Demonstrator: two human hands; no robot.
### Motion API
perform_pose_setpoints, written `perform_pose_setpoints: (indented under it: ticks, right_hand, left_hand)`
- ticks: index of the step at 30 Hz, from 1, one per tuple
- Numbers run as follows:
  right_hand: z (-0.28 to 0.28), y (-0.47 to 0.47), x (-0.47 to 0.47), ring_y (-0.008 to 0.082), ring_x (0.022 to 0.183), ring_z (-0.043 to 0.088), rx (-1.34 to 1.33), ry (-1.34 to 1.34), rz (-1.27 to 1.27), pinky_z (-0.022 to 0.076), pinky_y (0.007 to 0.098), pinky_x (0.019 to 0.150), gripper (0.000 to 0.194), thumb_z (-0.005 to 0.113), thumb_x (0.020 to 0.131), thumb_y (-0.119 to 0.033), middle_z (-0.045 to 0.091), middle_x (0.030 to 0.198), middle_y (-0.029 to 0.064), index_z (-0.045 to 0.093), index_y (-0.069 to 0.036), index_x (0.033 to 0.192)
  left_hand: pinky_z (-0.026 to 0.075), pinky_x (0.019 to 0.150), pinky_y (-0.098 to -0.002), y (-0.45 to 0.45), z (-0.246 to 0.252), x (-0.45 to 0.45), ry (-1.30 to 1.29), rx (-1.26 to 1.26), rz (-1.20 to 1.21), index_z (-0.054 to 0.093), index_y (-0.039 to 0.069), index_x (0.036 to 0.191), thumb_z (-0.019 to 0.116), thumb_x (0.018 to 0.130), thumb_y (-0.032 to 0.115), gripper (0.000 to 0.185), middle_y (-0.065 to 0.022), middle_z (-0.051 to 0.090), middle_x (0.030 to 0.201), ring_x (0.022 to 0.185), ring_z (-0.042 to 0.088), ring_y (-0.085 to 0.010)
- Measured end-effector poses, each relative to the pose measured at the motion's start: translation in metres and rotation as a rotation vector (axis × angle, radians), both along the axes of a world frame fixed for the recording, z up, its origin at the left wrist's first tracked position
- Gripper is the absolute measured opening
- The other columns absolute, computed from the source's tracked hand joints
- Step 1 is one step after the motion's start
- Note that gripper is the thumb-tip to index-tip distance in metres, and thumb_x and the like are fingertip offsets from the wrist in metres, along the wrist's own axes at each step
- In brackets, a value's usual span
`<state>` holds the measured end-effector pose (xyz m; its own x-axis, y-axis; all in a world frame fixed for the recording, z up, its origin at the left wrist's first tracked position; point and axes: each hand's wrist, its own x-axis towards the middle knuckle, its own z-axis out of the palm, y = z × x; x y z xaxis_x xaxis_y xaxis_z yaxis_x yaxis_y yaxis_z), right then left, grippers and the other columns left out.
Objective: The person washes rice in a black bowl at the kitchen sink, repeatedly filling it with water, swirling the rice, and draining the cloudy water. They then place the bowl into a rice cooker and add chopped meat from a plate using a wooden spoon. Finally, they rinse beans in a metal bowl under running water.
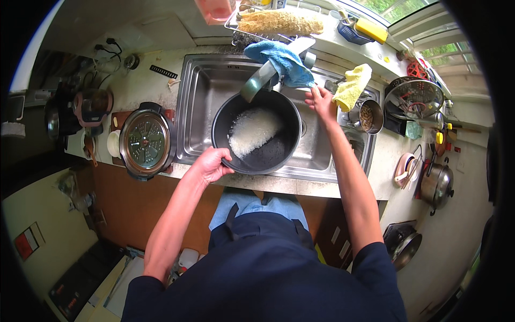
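My left hand (212,165) grips the near-left rim of a black inner cooking pot (277,151), thumb over the edge. White rice grains (255,131) lie heaped inside; whether there is water among them I cannot tell. The pot is over the double-bowl stainless-steel sink (201,86), tilted a little, under the end of a wide metal faucet spout (257,82). A blue cloth (281,60) is draped over the faucet. My right hand (322,104) is at the cloth's lower right corner, which tapers to a point between the fingertips.
Left of the sink stands a round pressure-cooker lid (145,139). To the right are a yellow cloth (352,87), a small metal pot (371,116) with brownish pieces and a metal colander (414,98). A dried loofah (280,22) lies on a wire rack behind the faucet.
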<state>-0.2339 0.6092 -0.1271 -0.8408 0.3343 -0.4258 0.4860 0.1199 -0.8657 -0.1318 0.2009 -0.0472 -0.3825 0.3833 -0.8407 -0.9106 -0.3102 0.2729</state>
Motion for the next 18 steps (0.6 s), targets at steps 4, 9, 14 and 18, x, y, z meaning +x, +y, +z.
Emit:
perform_pose_setpoints:
  ticks: [4, 9, 14, 18]
  right_hand:
    - [0.035, -0.033, 0.083, 0.0142, 0.091, 0.077, -0.264, -0.070, 0.026, 0.0591, 0.0280, 0.077, 0.064, 0.057, 0.118, -0.058, 0.083, 0.114, 0.0100, 0.068, -0.001, 0.146]
    - [0.121, -0.075, 0.201, 0.0161, 0.125, 0.067, -0.297, 0.039, 0.356, 0.0561, 0.0331, 0.103, 0.060, 0.055, 0.119, -0.020, 0.067, 0.150, 0.0113, 0.039, -0.005, 0.175]
    - [0.165, -0.131, 0.234, 0.0487, 0.153, 0.055, -0.145, 0.105, 0.649, 0.0490, 0.0488, 0.122, 0.097, 0.074, 0.107, -0.022, 0.050, 0.170, 0.0311, 0.015, -0.011, 0.183]
    - [0.175, -0.148, 0.204, 0.0541, 0.153, 0.051, -0.025, 0.375, 0.821, 0.0488, 0.0533, 0.123, 0.093, 0.075, 0.107, -0.024, 0.042, 0.173, 0.0355, 0.021, -0.015, 0.182]
  left_hand:
    - [0.071, 0.055, -0.0392, 0.004, 0.012, 0.038, 0.064, -0.091, 0.019, 0.065, -0.005, 0.102, 0.059, 0.091, -0.005, 0.013, -0.0131, 0.071, 0.084, 0.065, 0.077, -0.0266]
    - [0.067, 0.052, -0.0360, -0.018, 0.032, 0.100, 0.138, -0.217, 0.044, 0.062, -0.004, 0.126, 0.057, 0.091, -0.003, 0.036, -0.0112, 0.073, 0.095, 0.070, 0.076, -0.0221]
    - [0.067, 0.054, -0.0341, -0.063, 0.071, 0.154, 0.211, -0.328, 0.098, 0.064, -0.004, 0.130, 0.060, 0.092, 0.000, 0.039, -0.0121, 0.077, 0.098, 0.073, 0.079, -0.0214]
    - [0.067, 0.055, -0.0347, -0.090, 0.092, 0.153, 0.307, -0.356, 0.219, 0.063, -0.007, 0.129, 0.058, 0.092, -0.001, 0.038, -0.0140, 0.077, 0.099, 0.072, 0.079, -0.0229]
